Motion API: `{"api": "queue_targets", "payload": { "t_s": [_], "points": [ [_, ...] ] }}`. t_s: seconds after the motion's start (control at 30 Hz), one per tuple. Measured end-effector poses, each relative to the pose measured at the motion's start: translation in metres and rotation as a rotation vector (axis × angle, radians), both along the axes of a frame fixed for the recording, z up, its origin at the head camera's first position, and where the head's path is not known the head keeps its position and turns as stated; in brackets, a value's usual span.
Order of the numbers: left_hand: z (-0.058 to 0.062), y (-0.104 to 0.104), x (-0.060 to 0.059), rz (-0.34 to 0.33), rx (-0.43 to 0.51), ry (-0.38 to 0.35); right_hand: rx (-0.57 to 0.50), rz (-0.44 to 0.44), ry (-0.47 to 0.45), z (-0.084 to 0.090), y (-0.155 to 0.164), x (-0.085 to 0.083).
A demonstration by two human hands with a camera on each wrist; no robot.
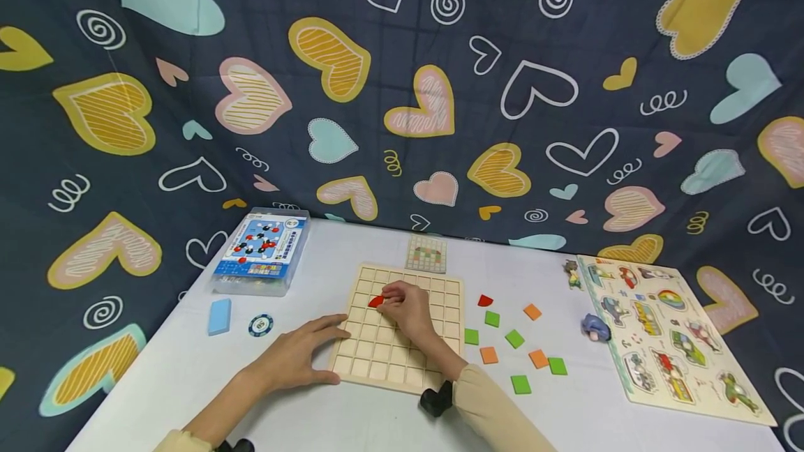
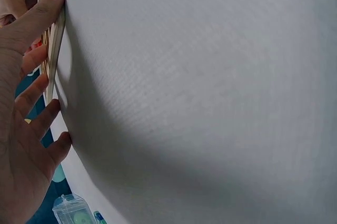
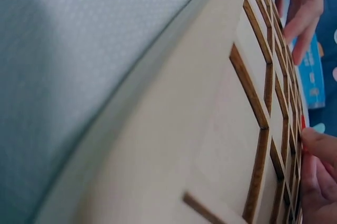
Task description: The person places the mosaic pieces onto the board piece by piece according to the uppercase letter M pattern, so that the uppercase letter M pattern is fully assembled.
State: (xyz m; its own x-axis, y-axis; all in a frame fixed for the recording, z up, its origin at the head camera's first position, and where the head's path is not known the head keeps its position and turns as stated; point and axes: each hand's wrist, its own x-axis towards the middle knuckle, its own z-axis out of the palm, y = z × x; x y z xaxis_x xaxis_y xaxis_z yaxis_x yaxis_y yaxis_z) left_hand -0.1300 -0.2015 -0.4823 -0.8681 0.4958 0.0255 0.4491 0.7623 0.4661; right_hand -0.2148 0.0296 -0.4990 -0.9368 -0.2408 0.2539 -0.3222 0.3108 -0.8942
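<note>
A wooden grid board [image 1: 370,350] with square recesses lies on the table. My right hand [image 1: 410,314] is over its upper middle and pinches a red piece [image 1: 375,302] between thumb and fingers; the piece sits low against the cells. At the board's left edge rests my left hand [image 1: 294,356], thumb and fingers spread along the side. The left wrist view shows that thumb [image 2: 45,9] on the board's rim. Behind the board lies a small pattern card [image 1: 427,254] with a coloured design on a grid.
Right of the board are a red quarter-round piece [image 1: 485,300], several green squares [image 1: 520,384] and orange squares [image 1: 488,355]. Farther right are a blue figure [image 1: 595,327] and a picture puzzle board [image 1: 653,319]. On the left are a plastic box [image 1: 260,251], a blue block [image 1: 219,317] and a round chip [image 1: 260,325].
</note>
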Motion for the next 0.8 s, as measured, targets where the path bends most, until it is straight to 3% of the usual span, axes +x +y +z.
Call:
{"api": "queue_targets", "payload": {
  "t_s": [0.47,0.8],
  "points": [
    [0.001,0.000,0.001,-0.003,0.014,-0.013,-0.012,0.032,-0.003,0.006,0.014,0.000],
    [0.000,0.001,0.000,-0.003,0.014,0.006,-0.035,-0.067,-0.134,0.016,0.074,0.001]
  ]
}}
